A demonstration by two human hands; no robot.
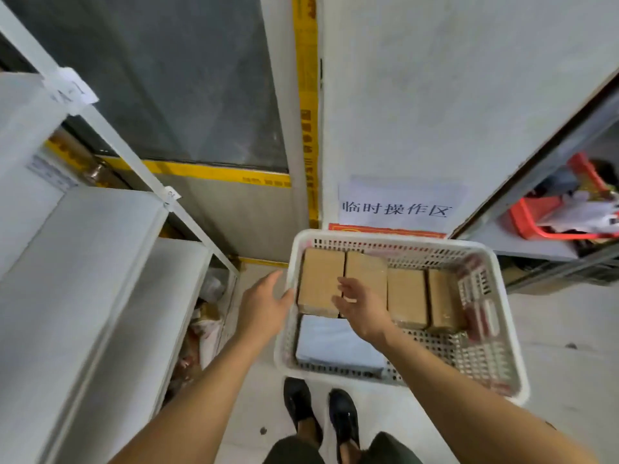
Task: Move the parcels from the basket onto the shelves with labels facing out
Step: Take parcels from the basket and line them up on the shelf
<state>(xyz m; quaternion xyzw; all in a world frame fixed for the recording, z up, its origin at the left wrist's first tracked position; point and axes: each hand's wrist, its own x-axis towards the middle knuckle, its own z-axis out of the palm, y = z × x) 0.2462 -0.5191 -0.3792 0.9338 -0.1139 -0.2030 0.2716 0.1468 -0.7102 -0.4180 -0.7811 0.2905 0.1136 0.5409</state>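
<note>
A white perforated basket (502,316) stands on the floor in front of me. Several brown cardboard parcels (320,279) lie side by side in its far half, and a pale plastic mailer (335,346) lies in its near left corner. My right hand (360,306) hovers over the two leftmost parcels with fingers relaxed, holding nothing. Beside the basket's left rim, my left hand (263,306) is open, its fingers close to the rim. White shelves (83,262) rise on my left, their upper boards bare.
A bottom shelf (207,313) at left holds mixed packages. A wall sign (398,205) hangs behind the basket. At right, another rack carries a red basket (549,216) of items. My feet (321,413) stand just before the white basket.
</note>
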